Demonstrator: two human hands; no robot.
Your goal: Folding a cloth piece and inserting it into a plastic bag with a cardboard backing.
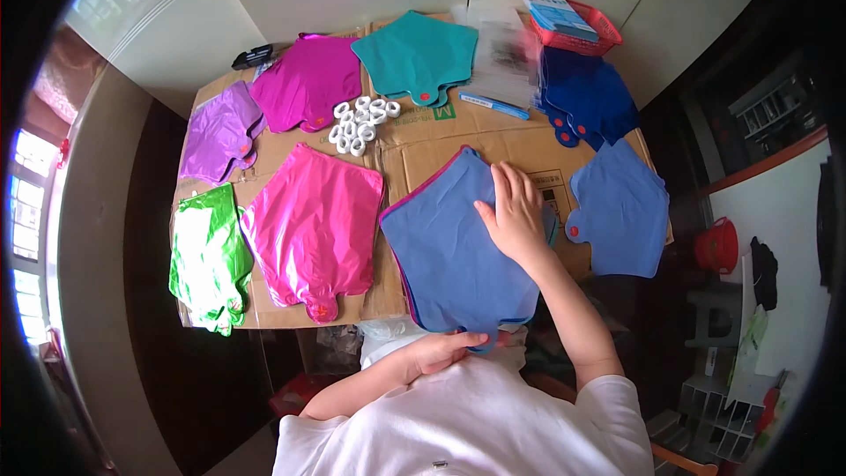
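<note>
In the head view, we have the matte blue, star-shaped flat pouch [445,247] right of centre at the near edge of the brown cardboard sheet [520,137]. Magenta and purple edges show along its left and far sides, so other layers seem to lie beneath. Our right hand [515,220] rests flat on its far right part, fingers lightly spread, probably to keep the layers from sliding. Our left hand [445,351] pinches the rounded tab at the near edge, thumb on top; the fingers beneath are mostly hidden. The tab points toward us, presumably for easy reach. The glossy pink star-shaped foil pouch [313,229] lies to the left, and the pale-blue star-shaped pouch [621,211] to the right, apparently kept apart by colour. Small white rings [357,128] sit heaped farther off, clear of our hands.
</note>
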